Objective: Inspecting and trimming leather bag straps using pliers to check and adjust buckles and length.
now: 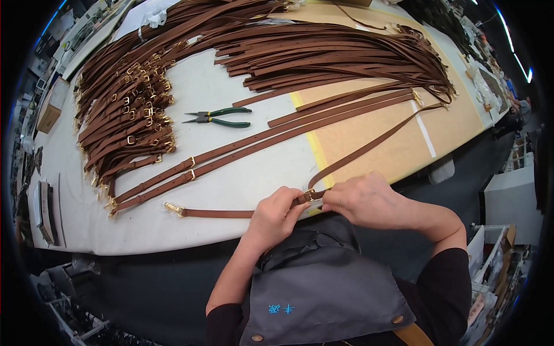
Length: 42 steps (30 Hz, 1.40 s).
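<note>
Both hands pinch one brown strap at its gold buckle [310, 195]: the left hand [276, 214] steadies the strap [219, 213], while the right hand [366, 200] seems to feed the tail through. Beyond the buckle lie two finished straps [242, 151], one pair of green-handled pliers [216, 117] and a large uncounted strap pile [124, 115].

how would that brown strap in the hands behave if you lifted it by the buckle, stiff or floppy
Probably floppy: the brown strap already curves across the table from the buckle both hands pinch. Likely light, being thin and narrow. The gold clasp at its end would probably dangle and swing.
</note>
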Tool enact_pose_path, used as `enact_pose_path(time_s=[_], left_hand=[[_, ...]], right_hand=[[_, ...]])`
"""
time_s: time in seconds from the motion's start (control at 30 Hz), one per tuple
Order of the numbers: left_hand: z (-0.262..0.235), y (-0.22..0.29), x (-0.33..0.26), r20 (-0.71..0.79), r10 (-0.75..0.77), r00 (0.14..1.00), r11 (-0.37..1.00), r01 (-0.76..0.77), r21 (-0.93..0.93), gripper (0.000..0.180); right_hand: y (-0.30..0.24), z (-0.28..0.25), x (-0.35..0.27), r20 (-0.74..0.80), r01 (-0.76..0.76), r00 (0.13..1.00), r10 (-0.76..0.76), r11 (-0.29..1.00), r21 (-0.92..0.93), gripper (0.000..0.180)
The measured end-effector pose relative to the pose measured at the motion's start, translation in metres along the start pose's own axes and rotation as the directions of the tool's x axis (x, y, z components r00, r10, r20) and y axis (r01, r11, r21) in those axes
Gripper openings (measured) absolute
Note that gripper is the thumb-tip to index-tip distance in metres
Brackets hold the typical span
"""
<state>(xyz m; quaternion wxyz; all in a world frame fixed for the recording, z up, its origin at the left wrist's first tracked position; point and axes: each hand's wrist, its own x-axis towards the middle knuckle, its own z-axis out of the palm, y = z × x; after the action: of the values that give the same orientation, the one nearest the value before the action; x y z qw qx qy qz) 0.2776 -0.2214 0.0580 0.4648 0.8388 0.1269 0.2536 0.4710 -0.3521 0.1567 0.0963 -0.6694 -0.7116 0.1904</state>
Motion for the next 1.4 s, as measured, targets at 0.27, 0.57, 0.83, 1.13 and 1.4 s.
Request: enact_pose_path(time_s=[0.27,0.57,0.83,1.13,1.4], left_hand=[[0.001,0.0,0.005,-0.014,0.033,0.999,0.999,-0.034,-0.043,0.022],[0.005,0.0,0.005,-0.011,0.051,0.999,0.997,-0.051,-0.062,0.023],[0.005,-0.002,-0.003,0.046,-0.105,0.993,0.945,0.114,-0.305,0.019],[0.009,-0.006,-0.009,0.045,-0.27,0.962,0.75,0.239,-0.616,0.02],[-0.002,-0.009,-0.012,0.146,-0.188,0.971,0.73,0.238,-0.64,0.023]], right_hand=[[0.004,0.009,0.013,-0.062,-0.179,0.978,0.199,0.953,0.245,0.026],[0.013,0.019,0.019,-0.018,-0.179,0.978,0.206,0.888,0.423,0.022],[0.012,0.025,0.02,0.039,-0.172,0.984,0.176,0.849,0.5,0.021],[0.006,0.042,0.02,-0.024,-0.193,0.959,0.283,0.711,0.677,0.029],[0.012,0.023,0.011,0.075,-0.224,0.971,0.225,0.765,0.604,0.027]])
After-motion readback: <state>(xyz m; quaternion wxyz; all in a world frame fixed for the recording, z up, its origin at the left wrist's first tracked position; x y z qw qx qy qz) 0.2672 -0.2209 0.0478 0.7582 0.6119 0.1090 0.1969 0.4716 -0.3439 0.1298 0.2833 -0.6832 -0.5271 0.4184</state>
